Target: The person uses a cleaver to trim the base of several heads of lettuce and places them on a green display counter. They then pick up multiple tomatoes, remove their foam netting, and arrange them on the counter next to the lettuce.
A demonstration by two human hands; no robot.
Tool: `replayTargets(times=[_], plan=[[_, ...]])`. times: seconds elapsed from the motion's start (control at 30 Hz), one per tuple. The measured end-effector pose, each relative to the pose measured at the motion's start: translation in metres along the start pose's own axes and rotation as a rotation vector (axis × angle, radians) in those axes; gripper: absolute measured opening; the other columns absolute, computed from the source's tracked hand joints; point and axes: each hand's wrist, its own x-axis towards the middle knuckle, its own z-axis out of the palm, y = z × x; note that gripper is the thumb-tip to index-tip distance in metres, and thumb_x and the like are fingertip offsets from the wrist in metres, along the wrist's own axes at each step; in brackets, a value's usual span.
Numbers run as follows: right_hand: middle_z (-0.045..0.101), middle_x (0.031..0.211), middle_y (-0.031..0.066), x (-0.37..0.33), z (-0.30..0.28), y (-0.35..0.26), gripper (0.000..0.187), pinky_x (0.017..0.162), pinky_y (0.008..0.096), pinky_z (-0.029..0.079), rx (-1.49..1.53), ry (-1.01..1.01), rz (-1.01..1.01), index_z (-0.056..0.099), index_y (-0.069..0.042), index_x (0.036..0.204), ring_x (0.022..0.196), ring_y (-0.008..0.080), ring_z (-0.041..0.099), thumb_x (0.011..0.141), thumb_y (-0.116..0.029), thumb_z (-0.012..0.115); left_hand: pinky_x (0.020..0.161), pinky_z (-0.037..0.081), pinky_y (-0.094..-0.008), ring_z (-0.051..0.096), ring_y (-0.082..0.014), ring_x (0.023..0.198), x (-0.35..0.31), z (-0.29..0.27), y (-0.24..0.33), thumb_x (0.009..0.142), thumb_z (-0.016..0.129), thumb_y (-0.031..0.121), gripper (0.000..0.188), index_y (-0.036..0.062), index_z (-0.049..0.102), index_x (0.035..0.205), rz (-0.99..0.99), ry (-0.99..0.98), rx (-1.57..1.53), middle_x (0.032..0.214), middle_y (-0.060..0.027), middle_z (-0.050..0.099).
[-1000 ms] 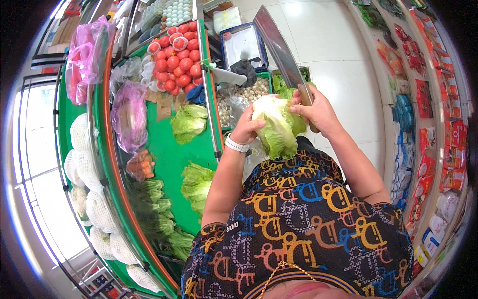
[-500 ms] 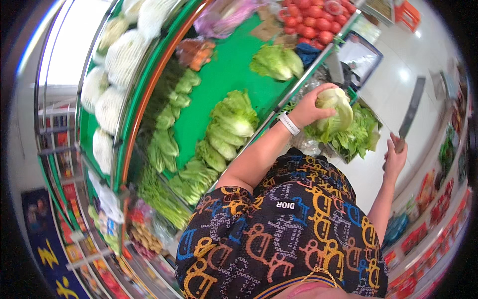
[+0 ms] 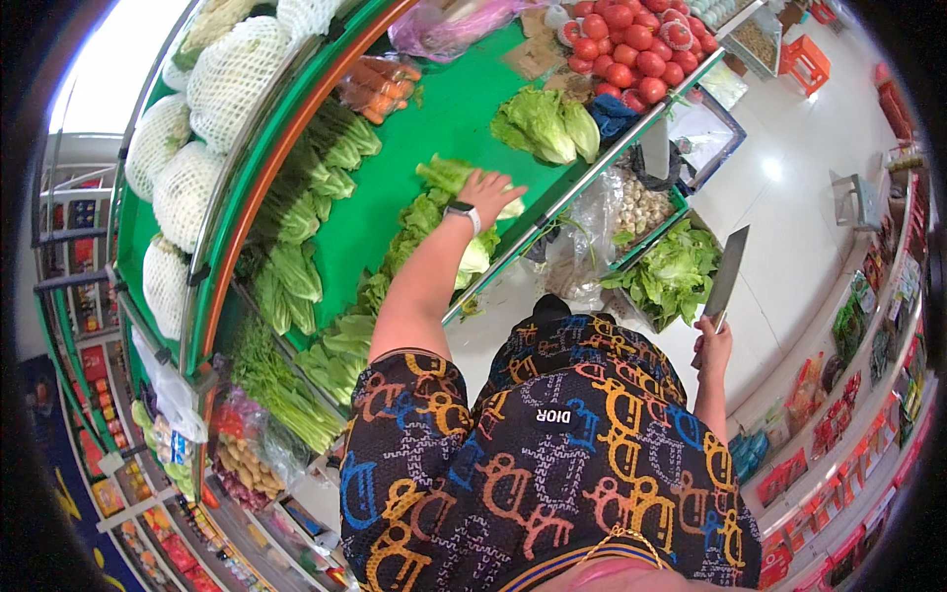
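Observation:
My left hand (image 3: 483,197), with a watch on its wrist, lies over a head of lettuce (image 3: 442,175) on the green display shelf (image 3: 464,104). Its fingers are laid across the lettuce, whose pale base shows past them. More lettuce heads (image 3: 419,222) lie in a row under and beside my forearm. At the right, my right hand (image 3: 712,347) is closed round the handle of a long knife (image 3: 729,271), its blade pointing up and away from me. Left of the blade sits a crate holding loose leafy greens (image 3: 676,271).
Tomatoes (image 3: 636,49) are heaped at the shelf's far end, near two lettuces (image 3: 547,123). Bagged carrots (image 3: 380,87) and bunched greens (image 3: 286,281) line the left side. Garlic (image 3: 646,202) stands beyond the greens crate. A red stool (image 3: 805,64) is on the floor at far right.
My left hand has carried the lettuce from above the greens crate leftward, down onto the shelf. My right hand with the knife has come lower and closer to the crate.

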Motion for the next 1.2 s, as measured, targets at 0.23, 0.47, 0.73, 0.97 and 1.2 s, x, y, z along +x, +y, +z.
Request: replayTargets(times=[0.23,0.47,0.73,0.97,1.2], plan=[[0.065,0.076,0.0069,-0.032,-0.001,0.014,0.018,0.039,0.0251,0.039,-0.021,0.081,0.102,0.057,-0.004,0.096,0.043,0.0093,0.049,0.093,-0.018,0.068,0.107,0.035,-0.0542,0.050,-0.0312,0.128,0.039,-0.028,0.006,0.083,0.068,0.033,0.063,0.0273,0.052,0.144,-0.147,-0.438,-0.337,0.129,-0.0090,0.061],[0.065,0.075,0.0067,-0.056,-0.003,0.027,0.019,0.038,0.0250,0.039,0.039,0.174,0.145,0.058,-0.004,0.098,0.042,0.0096,0.048,0.093,-0.020,0.068,0.110,0.031,-0.0631,0.050,-0.0344,0.130,0.105,-0.019,-0.013,0.084,0.071,0.051,0.064,0.0253,0.055,0.141,-0.094,-0.405,-0.202,0.133,-0.0100,0.059],[0.062,0.073,0.0053,-0.077,-0.009,0.046,0.017,0.038,0.0263,0.040,0.055,0.287,0.208,0.056,-0.006,0.094,0.043,0.0099,0.049,0.094,-0.018,0.067,0.110,0.034,-0.0609,0.047,-0.0376,0.134,0.098,-0.003,-0.036,0.058,0.088,0.050,0.100,0.0303,0.047,0.146,0.285,-0.700,-0.053,0.135,-0.0128,0.059],[0.062,0.073,0.0049,-0.075,-0.004,0.056,0.019,0.039,0.0267,0.041,0.044,0.283,0.243,0.056,-0.006,0.094,0.045,0.0100,0.050,0.094,-0.021,0.068,0.106,0.043,-0.0503,0.044,-0.0409,0.134,0.121,-0.021,-0.012,0.055,0.086,0.065,0.104,0.0217,0.048,0.142,0.301,-0.856,-0.124,0.142,-0.0197,0.051],[0.060,0.073,0.0026,-0.075,0.008,0.026,0.019,0.040,0.0248,0.040,0.039,0.232,0.203,0.057,-0.007,0.093,0.045,0.0081,0.049,0.094,-0.022,0.068,0.114,0.031,-0.0555,0.049,-0.0364,0.129,0.128,-0.005,-0.028,0.085,0.063,0.064,0.065,0.0160,0.061,0.129,0.131,-0.678,-0.473,0.135,-0.0161,0.055]])
